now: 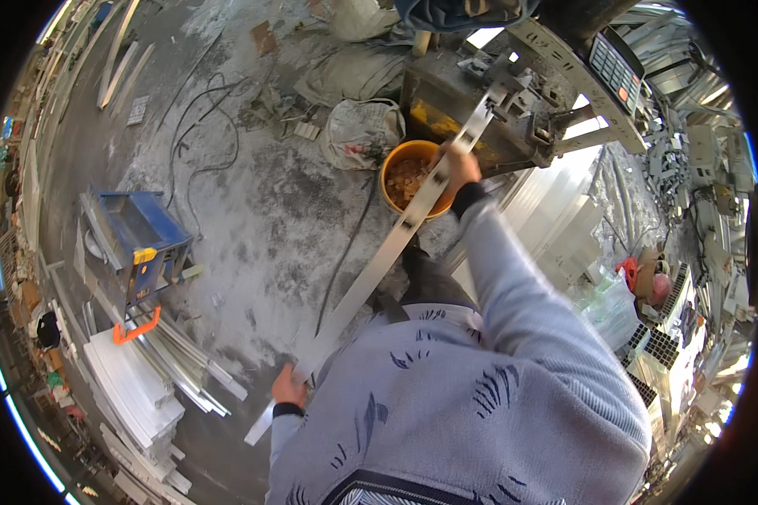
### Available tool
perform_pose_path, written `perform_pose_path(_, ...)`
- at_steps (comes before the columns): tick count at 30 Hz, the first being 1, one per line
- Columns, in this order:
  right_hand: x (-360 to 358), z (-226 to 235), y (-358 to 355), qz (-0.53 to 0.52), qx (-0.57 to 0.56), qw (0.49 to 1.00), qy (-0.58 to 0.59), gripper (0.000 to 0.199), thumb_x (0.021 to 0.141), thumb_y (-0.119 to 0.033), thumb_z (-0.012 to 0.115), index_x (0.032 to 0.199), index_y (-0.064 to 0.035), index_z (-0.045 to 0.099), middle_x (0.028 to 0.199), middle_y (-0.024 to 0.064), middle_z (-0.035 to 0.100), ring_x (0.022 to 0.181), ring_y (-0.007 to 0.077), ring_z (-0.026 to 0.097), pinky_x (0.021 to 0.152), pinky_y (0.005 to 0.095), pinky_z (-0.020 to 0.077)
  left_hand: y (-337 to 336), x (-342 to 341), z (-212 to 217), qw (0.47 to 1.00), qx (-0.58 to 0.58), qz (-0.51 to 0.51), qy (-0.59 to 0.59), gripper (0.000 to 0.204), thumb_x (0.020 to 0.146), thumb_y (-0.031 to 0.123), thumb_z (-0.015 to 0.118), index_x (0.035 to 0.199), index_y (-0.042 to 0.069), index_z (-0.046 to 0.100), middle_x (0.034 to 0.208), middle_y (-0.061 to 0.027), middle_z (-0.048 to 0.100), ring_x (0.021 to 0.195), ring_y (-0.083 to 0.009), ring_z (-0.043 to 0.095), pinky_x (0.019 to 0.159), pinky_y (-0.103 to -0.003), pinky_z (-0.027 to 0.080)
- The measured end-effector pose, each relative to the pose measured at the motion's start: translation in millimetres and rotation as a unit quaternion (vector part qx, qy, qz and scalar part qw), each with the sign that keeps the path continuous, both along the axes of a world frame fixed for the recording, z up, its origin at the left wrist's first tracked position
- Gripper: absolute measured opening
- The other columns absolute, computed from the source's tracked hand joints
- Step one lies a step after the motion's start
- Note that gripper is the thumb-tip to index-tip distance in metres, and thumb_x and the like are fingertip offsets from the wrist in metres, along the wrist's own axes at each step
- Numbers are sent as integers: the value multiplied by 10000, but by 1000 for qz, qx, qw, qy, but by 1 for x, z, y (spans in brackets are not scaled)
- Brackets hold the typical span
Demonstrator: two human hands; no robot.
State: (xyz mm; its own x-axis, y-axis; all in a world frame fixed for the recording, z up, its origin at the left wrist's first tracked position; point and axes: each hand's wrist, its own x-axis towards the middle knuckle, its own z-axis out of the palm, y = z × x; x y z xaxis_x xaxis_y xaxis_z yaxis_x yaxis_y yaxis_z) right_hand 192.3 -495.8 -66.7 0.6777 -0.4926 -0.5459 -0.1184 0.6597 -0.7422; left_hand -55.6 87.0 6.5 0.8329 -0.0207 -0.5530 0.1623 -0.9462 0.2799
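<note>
A long silver bar [382, 259] slants over the right side of an orange bucket [384, 182], its long axis running toward the machine [522, 139] beyond the bucket. The right grip [461, 168] clasps it beside the bucket, nearer the machine; the left grip [290, 389], well apart from the bucket, clasps the near end.

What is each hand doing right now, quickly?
Left hand: closed, holding the long metal bar near its lower end.
Right hand: closed, holding the same bar farther up.
</note>
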Motion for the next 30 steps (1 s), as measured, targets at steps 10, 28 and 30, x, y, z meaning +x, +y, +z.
perform_pose_path(10, -30, 10, 54, 26, 70, 997, 11, 138, 889, -155, 646, 920, -34, 585, 758, 86, 611, 621, 235, 619, 577, 399, 520, 54, -29, 12, 995, 86, -19, 46, 364, 690, 177, 815, 936, 57, 575, 858, -203, 677, 870, -421, 658, 739, -489, 527)
perform_pose_path(28, -13, 18, 19, 38, 65, 997, 28, 143, 906, -147, 635, 956, -38, 558, 765, 92, 615, 645, 240, 627, 621, 430, 556, 25, -18, 8, 998, 63, -19, 8, 381, 664, 156, 834, 920, 71, 565, 859, -196, 671, 861, -430, 648, 715, -486, 520)
perform_pose_path(30, -10, 16, 16, 43, 82, 995, 26, 175, 893, -163, 657, 950, -13, 587, 777, 114, 617, 679, 255, 641, 603, 419, 538, 22, -16, 7, 998, 56, -20, 3, 373, 668, 155, 830, 917, 69, 566, 863, -195, 674, 858, -429, 650, 712, -484, 521)
